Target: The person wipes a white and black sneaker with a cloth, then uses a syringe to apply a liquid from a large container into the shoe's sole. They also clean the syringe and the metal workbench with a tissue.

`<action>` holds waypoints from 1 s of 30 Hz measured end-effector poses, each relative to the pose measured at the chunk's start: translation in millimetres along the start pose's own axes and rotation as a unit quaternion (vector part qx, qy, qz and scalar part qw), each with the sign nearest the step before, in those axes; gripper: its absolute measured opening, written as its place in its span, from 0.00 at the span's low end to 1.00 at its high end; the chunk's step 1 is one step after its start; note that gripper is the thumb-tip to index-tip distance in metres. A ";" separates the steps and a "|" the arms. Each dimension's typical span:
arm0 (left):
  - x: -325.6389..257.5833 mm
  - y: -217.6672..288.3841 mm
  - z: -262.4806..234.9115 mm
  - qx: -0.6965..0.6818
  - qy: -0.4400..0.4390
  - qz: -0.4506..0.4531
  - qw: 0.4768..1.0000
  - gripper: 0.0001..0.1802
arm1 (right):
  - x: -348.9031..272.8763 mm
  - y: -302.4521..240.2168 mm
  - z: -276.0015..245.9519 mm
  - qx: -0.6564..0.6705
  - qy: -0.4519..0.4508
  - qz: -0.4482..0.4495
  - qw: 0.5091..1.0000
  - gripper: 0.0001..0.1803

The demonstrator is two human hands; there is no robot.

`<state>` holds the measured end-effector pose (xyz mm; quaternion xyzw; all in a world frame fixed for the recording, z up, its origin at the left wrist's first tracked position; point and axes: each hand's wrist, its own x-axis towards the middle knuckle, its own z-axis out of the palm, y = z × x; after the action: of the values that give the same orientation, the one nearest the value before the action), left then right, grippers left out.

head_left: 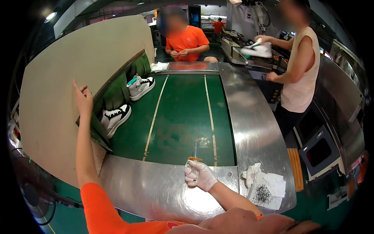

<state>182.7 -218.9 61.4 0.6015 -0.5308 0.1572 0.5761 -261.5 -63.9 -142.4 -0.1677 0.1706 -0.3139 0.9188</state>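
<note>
My left hand point(83, 100), bare, is raised in front of the beige panel point(58, 78) at the left. Its index finger stretches upward and other fingers are partly bent, with nothing held; whether it touches the panel is unclear. My right hand point(200, 175), in a white glove, is closed above the near metal edge. Out of its fist rises a thin, pale, see-through piece with a tan-brown crosspiece point(194, 158); its kind is unclear. Two white, grey and black sneakers, a nearer sneaker point(117, 120) and a farther sneaker point(140, 87), stand on the green conveyor belt point(181, 117).
Green flaps point(117, 91) hang beneath the panel, beside the sneakers. On the right metal ledge point(249, 117) lie white papers point(269, 191) with black crumbs. A person in orange point(191, 41) sits at the far end; another person point(300, 74) at right holds a white shoe point(258, 50).
</note>
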 end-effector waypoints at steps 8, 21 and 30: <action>-120.9 43.4 34.0 -0.264 -0.152 -0.051 0.951 0.33 | 6.3 4.2 -6.9 0.015 0.001 0.002 1.000 0.15; -281.0 63.1 52.3 -0.243 -0.374 0.009 0.895 0.27 | 1.8 4.7 3.8 0.016 0.043 -0.001 0.999 0.20; -281.5 67.7 49.7 -0.234 -0.409 0.018 0.882 0.27 | -0.9 4.1 -7.4 0.013 -0.050 0.013 0.999 0.20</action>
<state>-2.8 -117.5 -142.5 0.4505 -0.7511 -0.2217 0.4286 -263.2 -61.7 -150.5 -0.1695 0.1221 -0.2954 0.9323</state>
